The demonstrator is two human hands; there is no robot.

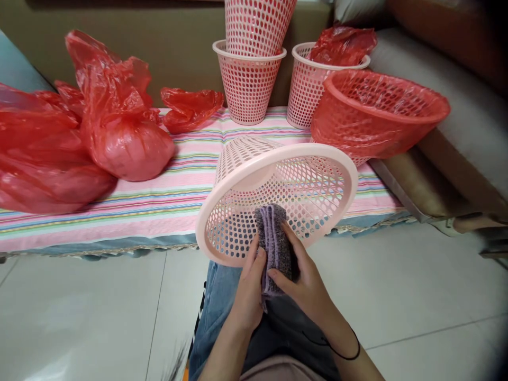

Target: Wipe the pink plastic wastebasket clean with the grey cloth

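A pale pink perforated basket (234,164) lies on its side against my knees, its mouth facing me. At its lower rim I hold a folded grey-purple cloth (273,238) between both hands. My left hand (248,288) presses the cloth from the left with its fingers closed against it. My right hand (304,278) grips the cloth from the right, thumb and fingers pinched on it. A dark band circles my right wrist.
A striped cloth (159,196) covers a low surface ahead. Red plastic bags (119,132) lie on its left. Pink baskets (248,84) stand at the back, one stacked, one holding a red bag (341,45). A basket lined with red plastic (377,114) is tipped at right. White floor tiles (416,286) surround me.
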